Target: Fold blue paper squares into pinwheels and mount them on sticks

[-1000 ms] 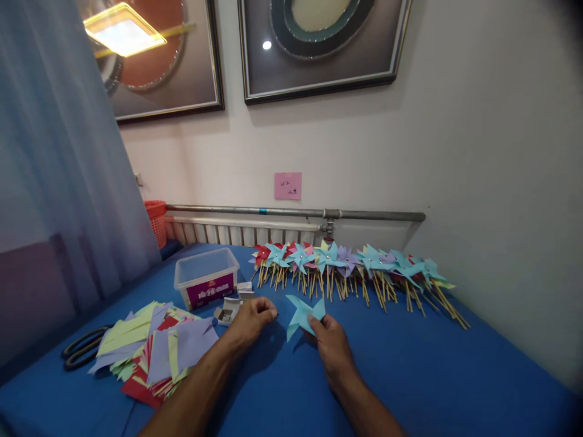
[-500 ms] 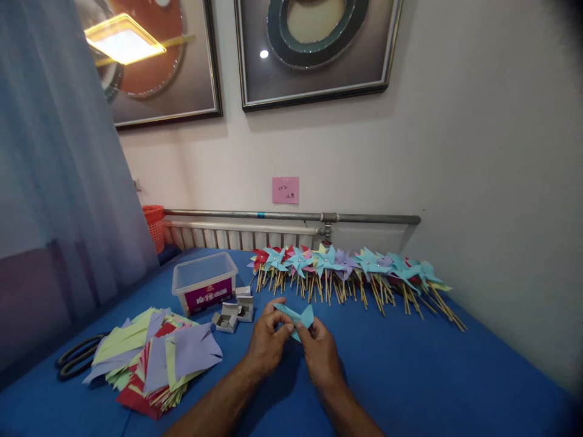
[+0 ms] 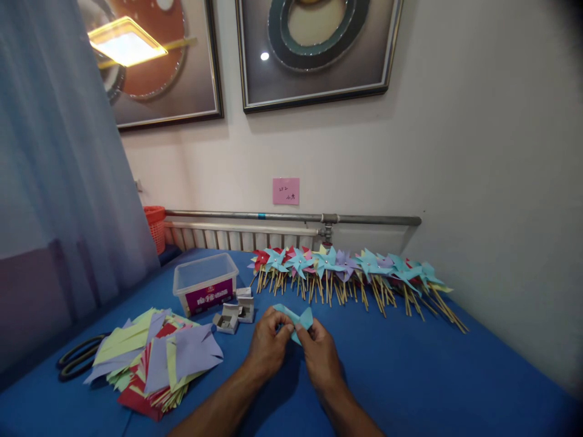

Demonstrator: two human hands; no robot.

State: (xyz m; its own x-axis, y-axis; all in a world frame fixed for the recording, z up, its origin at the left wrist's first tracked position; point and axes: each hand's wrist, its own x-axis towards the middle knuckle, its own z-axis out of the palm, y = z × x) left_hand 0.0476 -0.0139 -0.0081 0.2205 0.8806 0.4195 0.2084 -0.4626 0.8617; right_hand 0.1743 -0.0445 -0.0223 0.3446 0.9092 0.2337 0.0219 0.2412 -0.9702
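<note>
Between my two hands is a light blue paper pinwheel [image 3: 304,319], its corners partly folded in toward the middle. My left hand [image 3: 268,341] pinches it from the left, thumb and fingers close to its centre. On the other side my right hand [image 3: 320,351] grips the paper, with the thumb pressed near the middle. Fingers cover much of the paper, and I cannot make out any pin there. Left of my hands stand small open cardboard boxes [image 3: 226,320] with tiny items inside that are too small to name.
Finished pinwheels on sticks [image 3: 328,262] lie in a row along the back of the blue table [image 3: 423,370]. At left are a pile of cut coloured paper [image 3: 186,352], scissors [image 3: 75,359] and a clear plastic tub [image 3: 204,267]. An orange basket [image 3: 156,229] stands behind.
The fingers of my left hand have curled in closer around the blue paper. Both hands stay in nearly the same place, and the view has shifted very slightly.
</note>
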